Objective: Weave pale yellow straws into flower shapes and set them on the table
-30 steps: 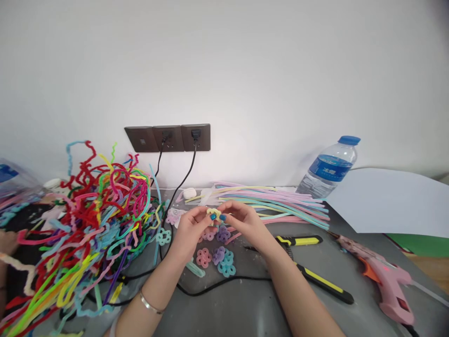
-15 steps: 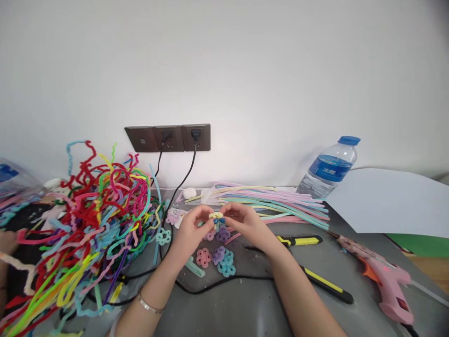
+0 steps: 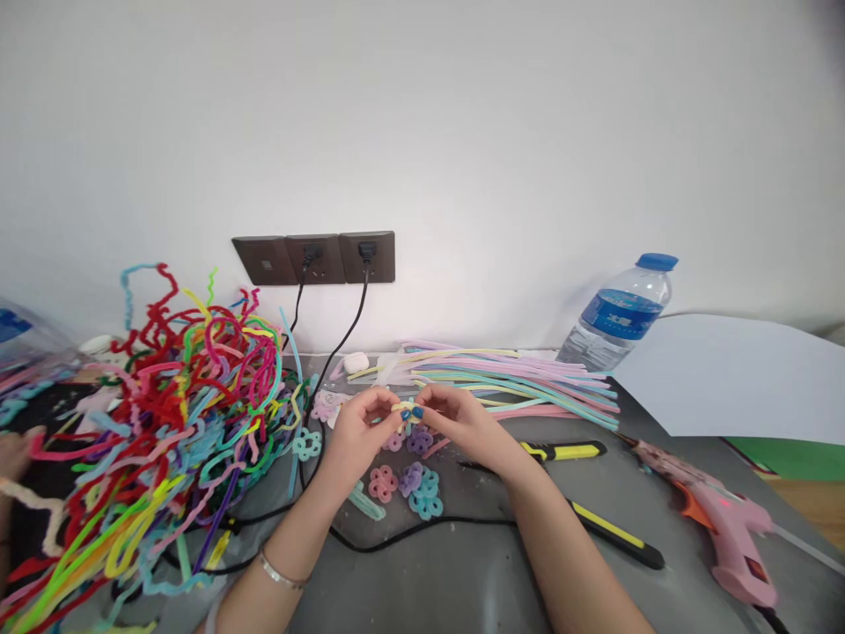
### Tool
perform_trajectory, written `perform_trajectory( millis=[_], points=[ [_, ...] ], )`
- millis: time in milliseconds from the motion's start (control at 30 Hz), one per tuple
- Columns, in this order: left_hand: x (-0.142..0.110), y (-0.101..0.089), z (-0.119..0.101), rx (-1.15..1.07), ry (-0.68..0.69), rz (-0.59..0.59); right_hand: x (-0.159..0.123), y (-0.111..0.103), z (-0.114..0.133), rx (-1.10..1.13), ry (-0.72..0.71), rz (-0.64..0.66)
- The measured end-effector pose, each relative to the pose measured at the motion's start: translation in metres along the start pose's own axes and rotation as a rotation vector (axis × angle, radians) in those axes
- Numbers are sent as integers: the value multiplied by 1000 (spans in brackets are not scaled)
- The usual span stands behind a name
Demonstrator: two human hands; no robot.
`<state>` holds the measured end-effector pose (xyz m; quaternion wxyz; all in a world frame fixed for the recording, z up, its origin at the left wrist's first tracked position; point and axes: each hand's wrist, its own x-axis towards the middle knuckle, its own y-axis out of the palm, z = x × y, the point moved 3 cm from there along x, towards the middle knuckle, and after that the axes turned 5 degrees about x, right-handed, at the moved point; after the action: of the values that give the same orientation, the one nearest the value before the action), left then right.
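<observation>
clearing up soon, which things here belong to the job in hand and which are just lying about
Likely the job's:
yellow pipe-cleaner piece, pinched by left hand and right hand
pipe-cleaner flowers
straight pastel pipe cleaners
probably yellow-and-black pliers, pink glue gun

Seemingly just lying about:
water bottle
white sheet
small white case

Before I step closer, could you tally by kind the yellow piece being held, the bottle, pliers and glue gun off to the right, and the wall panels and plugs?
Yellow piece, between left hand and right hand: 1
Bottle: 1
Pliers: 1
Glue gun: 1
Wall panels: 3
Plugs: 2
Total: 9
</observation>
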<state>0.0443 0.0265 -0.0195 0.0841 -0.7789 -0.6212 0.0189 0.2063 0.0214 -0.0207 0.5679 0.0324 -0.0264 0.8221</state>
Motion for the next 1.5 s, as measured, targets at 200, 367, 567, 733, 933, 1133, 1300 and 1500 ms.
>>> perform_trajectory(
  millis=[200,367,567,733,933,1133,1300,1500],
  points=[
    [-3,6,6,-290,-117,-61,0,1,3,84,-44,7],
    [-4,13,8,-546,-266,-93,1,3,2,65,-144,-49],
    [-5,18,9,-692,-373,-134,2,4,2,57,-189,-79],
    [-6,22,14,-660,-341,-160,4,3,-2,126,-95,-56],
    [-3,12,9,-373,-210,-41,4,-2,-7,147,4,-22],
    [0,0,1,31,-23,63,4,-5,-13,161,92,-12],
    [3,-1,5,70,24,51,4,-1,-12,205,73,-11],
    [1,1,6,71,7,39,6,-1,-14,222,55,-73]
  ],
)
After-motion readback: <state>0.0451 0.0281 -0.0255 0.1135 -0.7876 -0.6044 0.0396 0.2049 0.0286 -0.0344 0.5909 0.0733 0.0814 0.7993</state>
